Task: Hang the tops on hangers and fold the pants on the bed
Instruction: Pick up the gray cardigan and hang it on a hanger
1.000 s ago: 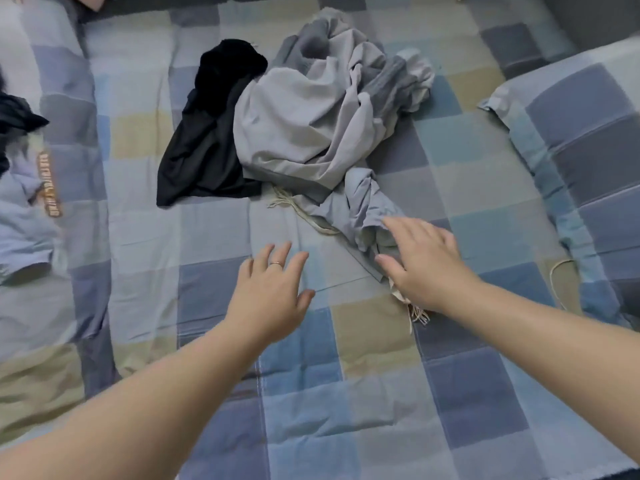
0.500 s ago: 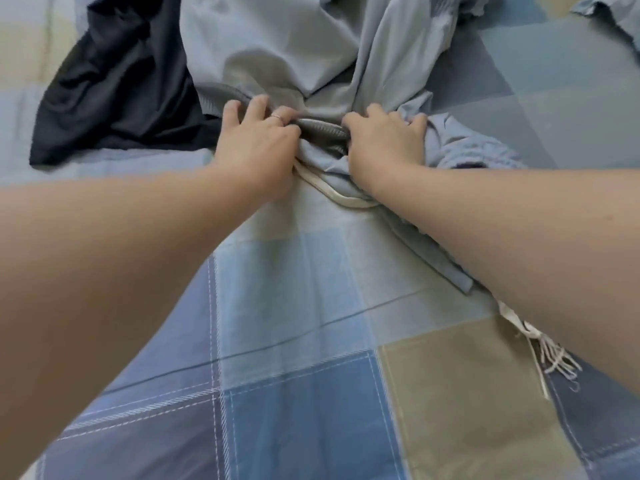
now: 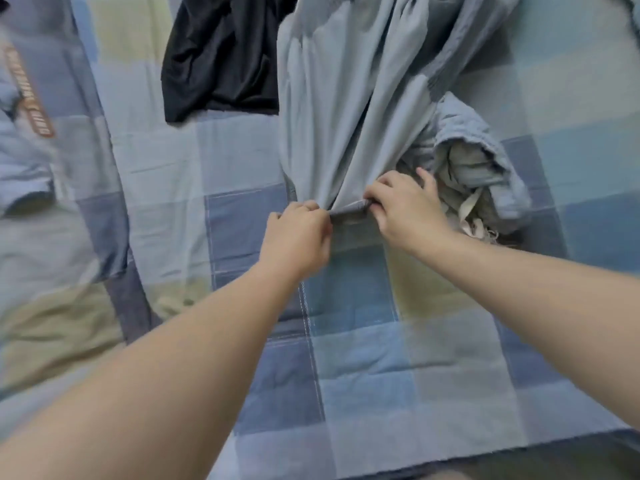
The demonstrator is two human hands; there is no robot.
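Head view: left hand (image 3: 297,233) and right hand (image 3: 403,206), fingers curled, both pinch grey garment (image 3: 346,98) at its near, possibly waistband, edge on bed (image 3: 363,375).

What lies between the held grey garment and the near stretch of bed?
Nothing visible. Left hand and right hand grip the grey garment; the bed nearer shows only sheet. A crumpled blue garment lies to the right.
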